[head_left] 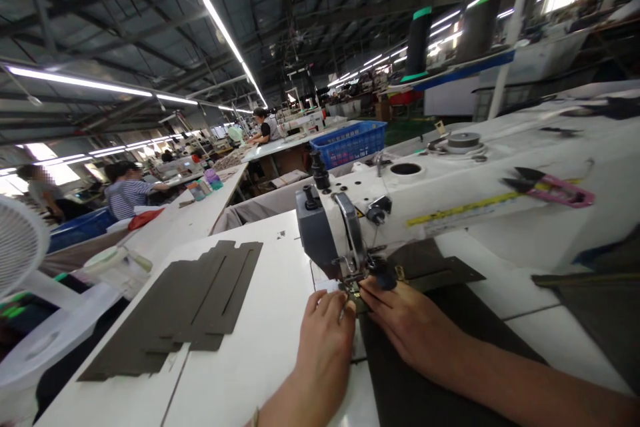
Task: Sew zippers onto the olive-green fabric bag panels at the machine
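Note:
A white sewing machine point(435, 193) stands before me, its presser foot point(354, 285) low over the bed. My left hand point(327, 337) lies just left of the foot, fingers bent and closed at the edge of a dark fabric piece point(415, 383). On the other side, my right hand point(410, 320) has its fingers together on the fabric, their tips close to the needle area. The fabric runs under my right forearm towards me. What lies right beneath the fingertips is mostly hidden.
Overlapping dark cut panels point(200, 300) with slits lie on the table at left. Pink-handled snips point(555, 188) rest on the machine arm. A white fan point(20, 247) stands far left, a blue crate point(350, 143) behind the machine. Other people work further back.

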{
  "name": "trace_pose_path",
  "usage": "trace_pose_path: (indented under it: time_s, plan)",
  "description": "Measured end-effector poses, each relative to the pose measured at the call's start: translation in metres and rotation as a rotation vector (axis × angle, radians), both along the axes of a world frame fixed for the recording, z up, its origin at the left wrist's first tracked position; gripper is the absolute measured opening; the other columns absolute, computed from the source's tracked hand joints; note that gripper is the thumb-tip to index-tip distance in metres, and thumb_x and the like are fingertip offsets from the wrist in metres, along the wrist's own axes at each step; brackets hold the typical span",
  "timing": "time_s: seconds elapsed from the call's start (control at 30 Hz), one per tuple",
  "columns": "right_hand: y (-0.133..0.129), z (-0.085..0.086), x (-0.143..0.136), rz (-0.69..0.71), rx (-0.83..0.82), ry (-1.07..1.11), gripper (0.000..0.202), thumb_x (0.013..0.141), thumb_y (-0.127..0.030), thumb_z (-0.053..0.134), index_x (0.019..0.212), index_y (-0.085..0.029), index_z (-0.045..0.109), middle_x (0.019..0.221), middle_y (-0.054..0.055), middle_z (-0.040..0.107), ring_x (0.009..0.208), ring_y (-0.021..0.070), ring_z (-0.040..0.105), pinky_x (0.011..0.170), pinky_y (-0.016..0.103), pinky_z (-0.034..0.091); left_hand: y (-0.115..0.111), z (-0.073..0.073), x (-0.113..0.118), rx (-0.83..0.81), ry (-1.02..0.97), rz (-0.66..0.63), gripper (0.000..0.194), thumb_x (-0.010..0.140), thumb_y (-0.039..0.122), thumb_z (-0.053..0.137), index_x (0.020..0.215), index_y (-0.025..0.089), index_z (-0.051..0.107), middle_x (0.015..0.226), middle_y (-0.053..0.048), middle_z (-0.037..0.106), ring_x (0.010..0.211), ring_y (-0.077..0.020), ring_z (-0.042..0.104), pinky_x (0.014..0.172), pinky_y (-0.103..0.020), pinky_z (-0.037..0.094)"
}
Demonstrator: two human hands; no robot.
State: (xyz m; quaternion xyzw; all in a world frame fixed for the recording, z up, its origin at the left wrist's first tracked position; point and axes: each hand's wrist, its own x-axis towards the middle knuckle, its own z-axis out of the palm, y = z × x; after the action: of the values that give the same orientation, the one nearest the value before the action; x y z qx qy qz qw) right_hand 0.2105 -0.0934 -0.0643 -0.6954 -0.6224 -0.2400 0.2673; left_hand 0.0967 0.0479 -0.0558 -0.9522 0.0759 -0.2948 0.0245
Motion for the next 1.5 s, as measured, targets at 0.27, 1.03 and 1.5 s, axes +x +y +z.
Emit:
trace_pose_path:
  time_s: [0.27, 1.03, 1.5]
  plan:
    - [0.000, 0.002, 0.003, 0.040, -0.032, 0.022, 0.034, 0.082, -0.002, 0.037, 0.105, -0.002, 0.062, 0.108, 0.015, 0.060, 0.098, 0.0269, 0.055, 0.088, 0.042, 0.049, 0.002, 0.005, 0.005, -0.040, 0.021, -0.073, 0.024, 0.097, 0.011, 0.034, 0.096, 0.012, 0.058, 0.097, -0.010, 0.062, 0.094, -0.0218, 0.058, 0.088, -0.044, 0.045]
    - [0.009, 0.005, 0.016, 0.094, -0.118, 0.085, 0.035, 0.082, 0.000, 0.028, 0.092, -0.014, 0.058, 0.088, 0.009, 0.061, 0.083, 0.0220, 0.059, 0.082, 0.037, 0.049, 0.009, 0.001, 0.016, -0.023, -0.041, -0.047, 0.012, 0.089, 0.007, 0.051, 0.080, 0.011, 0.058, 0.085, -0.006, 0.063, 0.082, -0.0183, 0.060, 0.081, -0.034, 0.048]
    - [0.014, 0.006, 0.010, 0.097, -0.040, 0.089, 0.036, 0.087, -0.005, 0.027, 0.099, -0.017, 0.058, 0.095, 0.009, 0.063, 0.089, 0.0175, 0.061, 0.082, 0.029, 0.051, 0.023, -0.033, 0.029, -0.004, -0.247, -0.053, 0.014, 0.083, 0.006, 0.060, 0.073, 0.013, 0.053, 0.078, -0.002, 0.063, 0.077, -0.0152, 0.061, 0.075, -0.030, 0.048]
